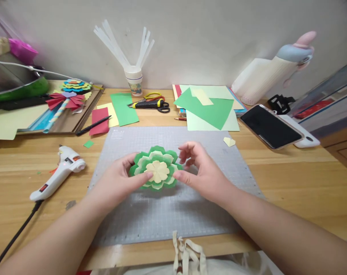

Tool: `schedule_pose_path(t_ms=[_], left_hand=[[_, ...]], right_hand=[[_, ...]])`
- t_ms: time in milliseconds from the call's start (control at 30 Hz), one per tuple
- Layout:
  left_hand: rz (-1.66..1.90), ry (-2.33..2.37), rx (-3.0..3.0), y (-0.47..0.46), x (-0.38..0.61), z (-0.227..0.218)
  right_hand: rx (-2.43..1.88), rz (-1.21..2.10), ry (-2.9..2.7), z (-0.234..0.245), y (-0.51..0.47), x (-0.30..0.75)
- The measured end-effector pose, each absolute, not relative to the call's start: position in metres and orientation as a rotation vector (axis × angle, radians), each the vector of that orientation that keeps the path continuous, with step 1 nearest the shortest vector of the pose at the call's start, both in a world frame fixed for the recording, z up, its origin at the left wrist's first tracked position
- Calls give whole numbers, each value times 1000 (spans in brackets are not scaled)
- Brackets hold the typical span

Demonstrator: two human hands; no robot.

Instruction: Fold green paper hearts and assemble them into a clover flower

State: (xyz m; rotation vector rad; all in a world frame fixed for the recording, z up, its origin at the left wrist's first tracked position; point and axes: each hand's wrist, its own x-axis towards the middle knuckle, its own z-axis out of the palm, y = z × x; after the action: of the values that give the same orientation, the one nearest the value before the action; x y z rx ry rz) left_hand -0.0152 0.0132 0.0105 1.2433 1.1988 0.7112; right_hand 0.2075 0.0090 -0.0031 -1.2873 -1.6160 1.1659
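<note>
A layered paper flower (158,172) in green, pale green and cream is held up over the grey cutting mat (162,217). My left hand (120,173) grips it from the left, the thumb lying on the cream centre and the other fingers behind the petals. At the right edge of the flower is my right hand (200,172), its fingers curled and apart from the thumb. The right thumb tip meets or nearly meets the outer petals; whether it touches I cannot tell.
Left of the mat lies a white glue gun (58,173) with its cord. Behind are a black pen (93,125), a cutter knife (149,104), paper cups (134,80) with white sticks and green paper (210,109). A phone (270,126) leans at the right.
</note>
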Motion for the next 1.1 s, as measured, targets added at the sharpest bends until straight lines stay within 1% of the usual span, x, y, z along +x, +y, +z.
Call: schedule_pose_path(t_ms=[67,100,133,200,267,367,433,533,767,900,1100], left_hand=[[803,1208,1386,12,-16,12],[847,1200,1520,11,-17,12],[898,1171,1685,10,-17,13],[994,1046,2034,8,-19,16],[1068,894,2298,7,-21,18],[1150,811,2490,6,-21,20],[1215,821,2548,5,-19,20],[1270,840,2636,3,-18,21],[1195,813,2687,2,-21,20],[1194,841,2643,0,-21,20],[1156,805,2536,3,-20,20]], right_hand=[[-1121,1410,-1495,-12,12,203],[-1054,1486,-1464,-15,13,201],[-1000,1490,-1464,-18,14,200],[-899,1312,-1540,-19,15,199],[-793,1055,-1654,-16,15,203],[-675,793,-1818,-10,13,211],[-623,686,-1900,-7,11,214],[-584,644,-1963,-5,10,214],[-559,623,-2011,-2,7,210],[-552,634,-2012,-2,6,209],[-577,736,-1990,-6,7,206]])
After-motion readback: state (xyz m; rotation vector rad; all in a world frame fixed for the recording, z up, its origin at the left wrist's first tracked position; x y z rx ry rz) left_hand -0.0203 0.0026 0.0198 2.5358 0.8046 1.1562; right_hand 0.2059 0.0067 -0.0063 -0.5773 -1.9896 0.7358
